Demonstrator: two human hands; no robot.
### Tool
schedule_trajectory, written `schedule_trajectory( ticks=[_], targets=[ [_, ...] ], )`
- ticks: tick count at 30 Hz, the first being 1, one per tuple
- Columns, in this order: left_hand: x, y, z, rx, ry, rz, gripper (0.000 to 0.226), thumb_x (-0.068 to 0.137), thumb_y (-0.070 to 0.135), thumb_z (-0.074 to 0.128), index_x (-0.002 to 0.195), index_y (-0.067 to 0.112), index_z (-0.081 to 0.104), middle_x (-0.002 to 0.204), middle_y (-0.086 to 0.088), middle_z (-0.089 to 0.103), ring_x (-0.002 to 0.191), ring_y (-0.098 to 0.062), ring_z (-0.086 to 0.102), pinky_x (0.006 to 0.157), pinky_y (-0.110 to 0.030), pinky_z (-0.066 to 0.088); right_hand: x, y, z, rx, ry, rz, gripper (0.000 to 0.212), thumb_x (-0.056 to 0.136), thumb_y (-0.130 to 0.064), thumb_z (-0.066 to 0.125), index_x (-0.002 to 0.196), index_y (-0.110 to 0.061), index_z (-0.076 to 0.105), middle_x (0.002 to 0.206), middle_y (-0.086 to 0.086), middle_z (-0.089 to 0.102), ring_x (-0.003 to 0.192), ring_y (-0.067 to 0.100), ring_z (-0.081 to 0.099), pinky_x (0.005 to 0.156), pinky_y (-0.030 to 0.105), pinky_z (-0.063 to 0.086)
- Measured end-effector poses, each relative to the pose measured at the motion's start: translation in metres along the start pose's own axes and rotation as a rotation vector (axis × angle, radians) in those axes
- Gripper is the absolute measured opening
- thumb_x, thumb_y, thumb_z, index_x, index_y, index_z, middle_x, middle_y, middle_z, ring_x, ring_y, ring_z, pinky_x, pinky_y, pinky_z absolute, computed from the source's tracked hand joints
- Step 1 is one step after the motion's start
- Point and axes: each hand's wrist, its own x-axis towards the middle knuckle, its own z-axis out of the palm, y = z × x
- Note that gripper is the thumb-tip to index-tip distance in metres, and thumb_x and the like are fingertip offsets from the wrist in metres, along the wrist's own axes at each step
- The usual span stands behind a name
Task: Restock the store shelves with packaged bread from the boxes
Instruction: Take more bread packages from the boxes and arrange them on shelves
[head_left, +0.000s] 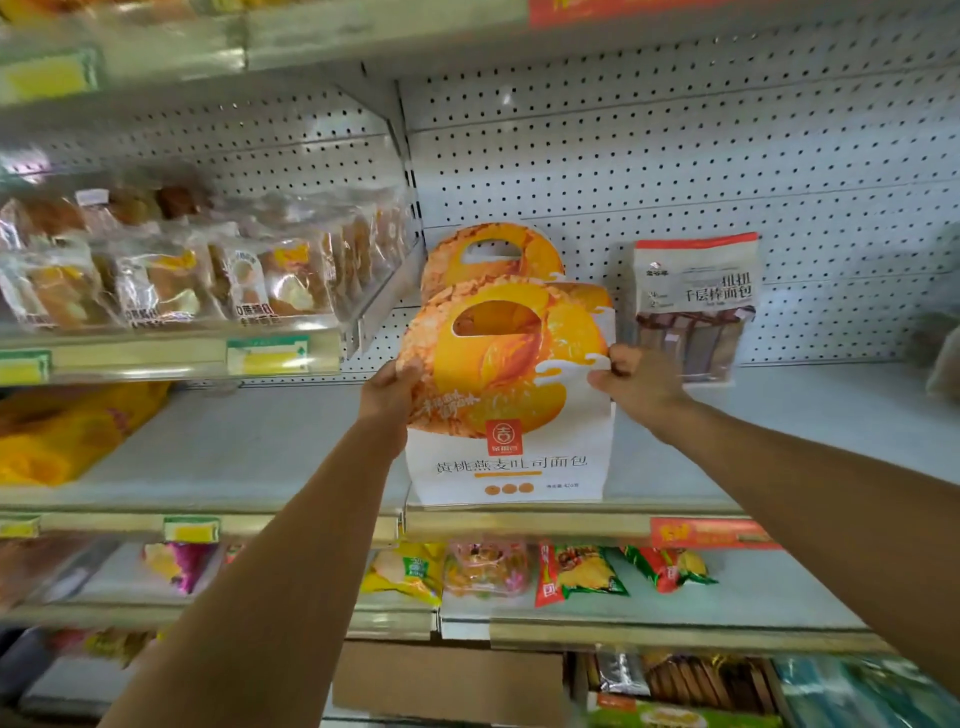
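An orange-and-white bread carton (506, 415) with a cut-out handle stands at the front edge of the middle shelf (249, 452). My left hand (389, 395) grips its left side and my right hand (636, 382) pinches its right edge. A second carton of the same kind (488, 252) stands right behind it, mostly hidden. A white and brown bread bag (693, 306) leans on the pegboard to the right.
Wrapped buns (171, 270) fill the raised shelf at upper left. A yellow bag (67, 436) lies at the left of the middle shelf. Snack packets (582, 571) sit on the shelf below, and a cardboard box (447, 686) sits lower still.
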Motion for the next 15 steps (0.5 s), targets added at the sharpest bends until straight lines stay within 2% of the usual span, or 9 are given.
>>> schedule_trajectory(
  ticks=[2,4,5,7,8,10,12,15],
  targets=[
    [0.003,-0.002,0.001,-0.052,-0.005,-0.01,0.016,0.097,0.019,0.06,0.083,0.012,0.062,0.074,-0.003,0.069,0.07,-0.021,0.067,0.068,-0.034,0.058,0.004,0.002,0.002,0.047,-0.017,0.022,0.015,0.086,-0.005,0.068,0.096,0.005,0.064,0.082,0.015,0.061,0.078,0.021,0.054,0.07,0.032,0.043],
    [0.002,-0.005,0.004,-0.035,-0.021,-0.003,0.011,0.09,0.023,0.069,0.091,0.013,0.066,0.092,-0.01,0.072,0.09,-0.029,0.069,0.081,-0.044,0.058,0.004,0.005,0.005,0.081,-0.03,0.076,0.029,0.086,-0.011,0.07,0.113,-0.004,0.064,0.108,0.014,0.066,0.097,0.025,0.06,0.086,0.039,0.051],
    [0.002,-0.007,0.004,-0.008,-0.027,-0.007,0.018,0.086,0.026,0.072,0.1,0.016,0.068,0.101,-0.01,0.072,0.1,-0.03,0.067,0.082,-0.043,0.056,0.003,0.008,0.008,0.077,-0.044,0.117,0.04,0.086,-0.016,0.07,0.123,-0.009,0.058,0.119,0.012,0.062,0.106,0.027,0.059,0.091,0.041,0.051],
    [-0.002,-0.013,0.002,0.035,-0.048,-0.061,0.031,0.089,0.03,0.071,0.119,0.023,0.065,0.117,-0.005,0.067,0.113,-0.027,0.06,0.087,-0.039,0.047,-0.002,0.012,0.015,0.018,-0.108,0.237,0.061,0.088,-0.03,0.069,0.14,-0.012,0.042,0.131,0.009,0.053,0.112,0.026,0.055,0.08,0.036,0.05],
    [-0.003,-0.018,0.0,0.045,-0.057,-0.116,0.038,0.091,0.032,0.069,0.128,0.027,0.059,0.124,-0.004,0.062,0.118,-0.027,0.054,0.094,-0.043,0.044,-0.005,0.013,0.019,-0.014,-0.155,0.301,0.067,0.089,-0.036,0.067,0.143,-0.013,0.036,0.132,0.009,0.051,0.108,0.026,0.055,0.072,0.033,0.049],
    [-0.004,-0.026,-0.007,0.05,-0.092,-0.21,0.052,0.092,0.039,0.068,0.14,0.034,0.047,0.139,-0.004,0.051,0.132,-0.031,0.042,0.109,-0.057,0.034,-0.006,0.019,0.026,-0.022,-0.197,0.357,0.067,0.09,-0.036,0.063,0.145,-0.013,0.032,0.128,0.01,0.053,0.101,0.025,0.057,0.072,0.035,0.05],
    [-0.003,-0.03,-0.012,0.06,-0.124,-0.231,0.057,0.093,0.041,0.065,0.144,0.035,0.042,0.143,-0.003,0.046,0.137,-0.031,0.035,0.11,-0.059,0.03,-0.004,0.022,0.029,-0.008,-0.184,0.354,0.065,0.09,-0.03,0.06,0.146,-0.012,0.032,0.126,0.011,0.053,0.093,0.022,0.055,0.072,0.034,0.047],
    [-0.003,-0.028,-0.015,0.018,-0.134,-0.231,0.053,0.093,0.038,0.066,0.142,0.033,0.047,0.138,-0.002,0.053,0.135,-0.031,0.04,0.109,-0.058,0.032,-0.002,0.025,0.026,0.003,-0.215,0.356,0.059,0.089,-0.025,0.06,0.142,-0.011,0.038,0.12,0.011,0.056,0.092,0.023,0.056,0.077,0.036,0.048]
  ],
)
